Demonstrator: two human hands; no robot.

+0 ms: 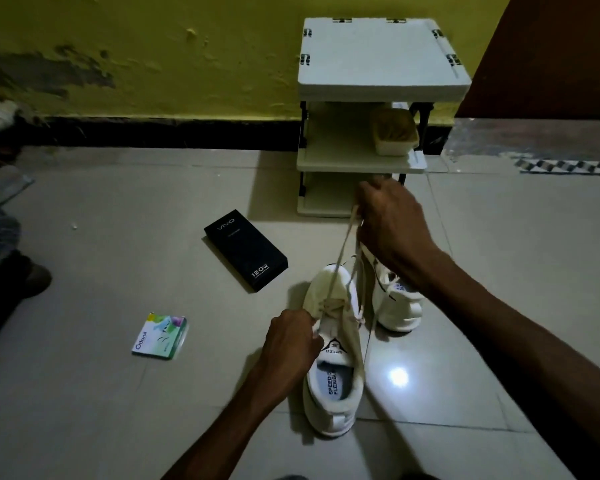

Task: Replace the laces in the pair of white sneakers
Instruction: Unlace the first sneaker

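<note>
On the tiled floor (118, 410), a white shelf rack (378, 98) is standing by the wall, with two white sneakers (333, 393) sitting side by side before it. Right hand (392, 223) is gripping the cream lace (340, 261) pulled upward; left hand (288, 344) is pinching the near sneaker's tongue area.

Bare floor (118, 271) left; shelf (361, 161) ahead.

The scene was dim, its corners falling into darkness. A bright glare spot shone on the glossy floor tiles (398, 376) at lower right. The shelf unit (381, 57) cast a shadow leftward. Wide-angle bending curved the edges; the far left blurred.
</note>
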